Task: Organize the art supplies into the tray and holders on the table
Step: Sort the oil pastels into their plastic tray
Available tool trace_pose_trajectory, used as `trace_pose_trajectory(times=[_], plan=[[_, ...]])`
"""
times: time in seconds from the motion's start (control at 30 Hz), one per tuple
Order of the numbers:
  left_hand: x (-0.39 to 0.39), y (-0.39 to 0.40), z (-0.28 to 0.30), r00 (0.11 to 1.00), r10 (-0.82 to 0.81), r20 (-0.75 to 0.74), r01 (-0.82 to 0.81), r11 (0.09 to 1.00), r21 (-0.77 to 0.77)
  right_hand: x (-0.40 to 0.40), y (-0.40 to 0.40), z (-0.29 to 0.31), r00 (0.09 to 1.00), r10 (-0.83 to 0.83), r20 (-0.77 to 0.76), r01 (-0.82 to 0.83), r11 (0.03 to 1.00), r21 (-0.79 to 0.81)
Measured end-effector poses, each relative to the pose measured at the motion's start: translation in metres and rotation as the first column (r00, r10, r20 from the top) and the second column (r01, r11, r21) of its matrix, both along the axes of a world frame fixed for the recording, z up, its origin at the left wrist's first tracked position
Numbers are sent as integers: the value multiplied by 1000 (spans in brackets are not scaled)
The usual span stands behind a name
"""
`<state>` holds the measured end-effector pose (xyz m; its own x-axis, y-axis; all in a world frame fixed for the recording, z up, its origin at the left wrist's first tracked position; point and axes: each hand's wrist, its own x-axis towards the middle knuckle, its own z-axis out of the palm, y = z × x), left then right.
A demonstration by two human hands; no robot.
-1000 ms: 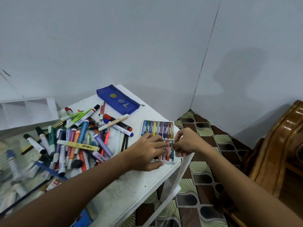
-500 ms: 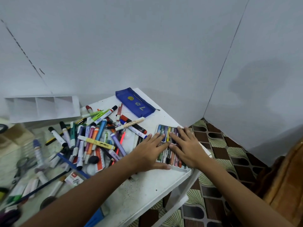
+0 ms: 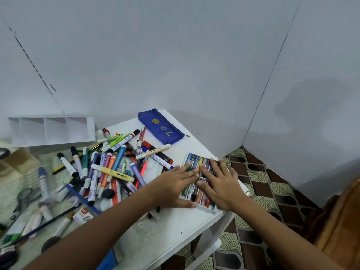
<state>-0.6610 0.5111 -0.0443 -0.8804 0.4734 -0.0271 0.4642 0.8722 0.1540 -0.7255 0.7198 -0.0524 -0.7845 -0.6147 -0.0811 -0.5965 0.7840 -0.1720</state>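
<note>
A white tray of coloured crayons lies at the right edge of the white table. My left hand lies flat with straight fingers on the tray's left half. Flat on its right half presses my right hand. The two hands hide most of the crayons. A heap of markers and pens is spread over the table's middle and left. Against the wall at the back left stands a white holder with several compartments.
A blue zip pouch lies at the table's back corner. Scissors and more pens lie at the far left. The tray sits close to the table's right edge, with patterned floor below. A wooden chair stands at the right.
One second ago my fingers were pinching at crayons in the tray; now both hands lie spread flat on it. The view has swung left, showing the white holder.
</note>
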Motion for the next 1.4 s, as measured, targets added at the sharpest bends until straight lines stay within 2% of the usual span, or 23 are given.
trace_pose_trajectory(times=[0.1, 0.13, 0.2, 0.3, 0.47, 0.6, 0.67, 0.73, 0.83, 0.9, 0.97, 1.07, 1.23, 1.4], plan=[[-2, 2, 9, 996, 47, 75, -51, 998, 48, -4, 3, 6, 1000, 24, -3, -24, 999, -23], [0, 4, 11, 996, 66, 57, -70, 995, 76, -8, 4, 9, 1000, 21, 2, -21, 998, -61], [5, 14, 11, 990, 139, -6, -137, 984, 114, -16, 7, 17, 999, -20, 49, 30, 977, -210], [6, 45, 8, 942, 329, 68, -335, 934, 122, -29, 13, 26, 976, -56, 209, 145, 886, -441], [-15, 84, 5, 848, 510, 141, -520, 853, 42, -33, 24, 25, 951, -24, 310, 187, 839, -510], [-24, 81, 4, 853, 495, 164, -508, 860, 46, -33, 34, 21, 957, -24, 288, 182, 824, -536], [-26, 73, 7, 915, 365, 170, -380, 923, 62, -37, 40, 20, 976, -43, 212, 144, 861, -488], [-28, 61, 13, 967, 170, 190, -186, 980, 69, -39, 47, 24, 990, -26, 141, 87, 892, -444], [-26, 39, 21, 982, -22, 189, 6, 996, 83, -36, 50, 34, 988, 100, 118, -44, 913, -407], [-18, 25, 20, 993, -32, 116, 24, 997, 70, -35, 46, 37, 971, 223, 80, -188, 931, -312], [-7, 13, 16, 1000, 5, 5, -5, 1000, 22, -36, 38, 35, 936, 350, 49, -339, 928, -152], [6, 5, 9, 993, 119, -16, -120, 990, -75, -46, 21, 28, 867, 497, 21, -497, 865, 70], [7, 9, 8, 980, 198, -18, -198, 976, -87, -58, 2, 25, 825, 560, 71, -557, 788, 261], [8, 10, 17, 985, 160, -71, -166, 981, -96, -55, 1, 30, 809, 587, 34, -573, 775, 267]])
